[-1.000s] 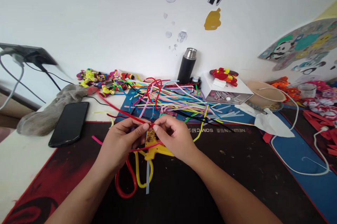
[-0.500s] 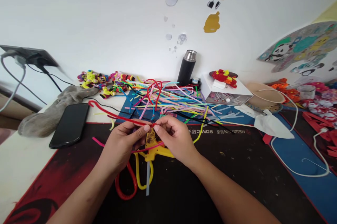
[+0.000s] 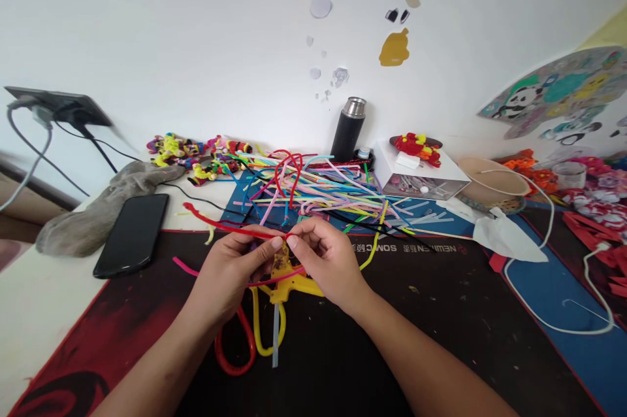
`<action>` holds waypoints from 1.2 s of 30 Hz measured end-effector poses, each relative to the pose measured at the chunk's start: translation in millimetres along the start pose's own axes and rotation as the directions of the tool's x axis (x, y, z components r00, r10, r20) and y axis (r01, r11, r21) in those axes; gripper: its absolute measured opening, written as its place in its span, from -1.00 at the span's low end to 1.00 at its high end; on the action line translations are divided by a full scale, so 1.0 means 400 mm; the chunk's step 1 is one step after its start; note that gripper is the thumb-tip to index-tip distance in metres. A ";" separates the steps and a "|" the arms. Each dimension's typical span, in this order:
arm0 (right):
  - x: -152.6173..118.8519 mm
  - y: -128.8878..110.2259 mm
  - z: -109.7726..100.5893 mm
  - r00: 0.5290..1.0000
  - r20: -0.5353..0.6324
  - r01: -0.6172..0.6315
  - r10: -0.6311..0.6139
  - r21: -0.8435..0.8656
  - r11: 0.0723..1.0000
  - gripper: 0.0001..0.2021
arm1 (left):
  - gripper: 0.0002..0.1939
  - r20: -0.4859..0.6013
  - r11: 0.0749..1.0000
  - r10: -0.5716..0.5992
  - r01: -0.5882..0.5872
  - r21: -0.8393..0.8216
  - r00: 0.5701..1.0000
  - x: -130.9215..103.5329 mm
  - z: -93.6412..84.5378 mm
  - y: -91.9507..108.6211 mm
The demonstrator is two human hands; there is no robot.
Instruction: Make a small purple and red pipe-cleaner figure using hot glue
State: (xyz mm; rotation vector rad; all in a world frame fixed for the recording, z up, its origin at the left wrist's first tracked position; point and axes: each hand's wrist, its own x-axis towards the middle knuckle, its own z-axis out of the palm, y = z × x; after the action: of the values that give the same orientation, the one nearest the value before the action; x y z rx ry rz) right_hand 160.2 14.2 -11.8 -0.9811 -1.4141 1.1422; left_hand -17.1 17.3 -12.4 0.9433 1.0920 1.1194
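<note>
Both our hands pinch one red pipe cleaner (image 3: 223, 227) at the centre of the clock face: our left hand (image 3: 228, 270) grips it between thumb and forefinger, and our right hand (image 3: 330, 263) does the same just beside, the thumb tips nearly meeting. We see it as a bright red, fuzzy, slim strand; its free length runs over our left forefinger towards ten o'clock, gently bowed, with a small crook at the tip. Our fingers hide the other end. A magenta pipe cleaner (image 3: 277, 278) curves below our hands, and we cannot tell whether the left one touches it. At six o'clock, beneath our fingers, we have a yellow glue gun (image 3: 284, 289) with a translucent stick (image 3: 275, 338) poking out of its rear.

Around two o'clock stands a white box (image 3: 448, 172), its see-through front showing a jumble of small pieces (image 3: 416, 186); a red-and-yellow fuzzy figure (image 3: 416, 146) lies on top. Farther out, between two and three, we find a beige basket (image 3: 484, 183) with a woven lower part, a white cable (image 3: 509, 173) crossing its rim; then a clear cup (image 3: 571, 175), whose contents we cannot make out. At one o'clock, a black flask (image 3: 347, 133) with a silver cap stands near the wall (image 3: 220, 44), and at twelve we have a loose heap of many-coloured pipe cleaners (image 3: 318, 185).
</note>
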 end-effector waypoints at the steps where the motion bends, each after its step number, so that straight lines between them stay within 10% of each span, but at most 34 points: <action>1: 0.000 -0.001 0.000 1.000 0.000 0.004 -0.004 -0.006 1.000 -0.89 | -0.59 0.003 1.000 -0.003 0.003 -0.008 1.000 -0.001 0.000 0.002; 13: -0.007 -0.003 -0.003 0.999 -0.003 0.032 -0.033 -0.164 0.986 -0.88 | -0.56 -0.012 1.000 -0.011 0.011 -0.011 1.000 0.001 -0.004 0.008; 26: -0.007 0.013 -0.019 0.986 0.107 0.159 -0.124 -0.443 0.882 -0.92 | -0.87 0.042 0.688 0.476 -0.402 0.604 0.879 -0.022 -0.014 0.027; 36: -0.001 0.015 -0.018 0.996 0.077 0.073 -0.047 -0.392 0.917 -0.94 | -0.86 0.038 0.683 0.457 -0.378 0.625 0.888 -0.023 -0.015 0.025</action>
State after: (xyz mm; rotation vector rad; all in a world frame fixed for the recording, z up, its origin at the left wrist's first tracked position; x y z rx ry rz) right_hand 167.4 15.9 -17.7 -1.1777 -1.7596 0.8638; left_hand -25.7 10.4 -2.4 1.7430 1.4303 1.2128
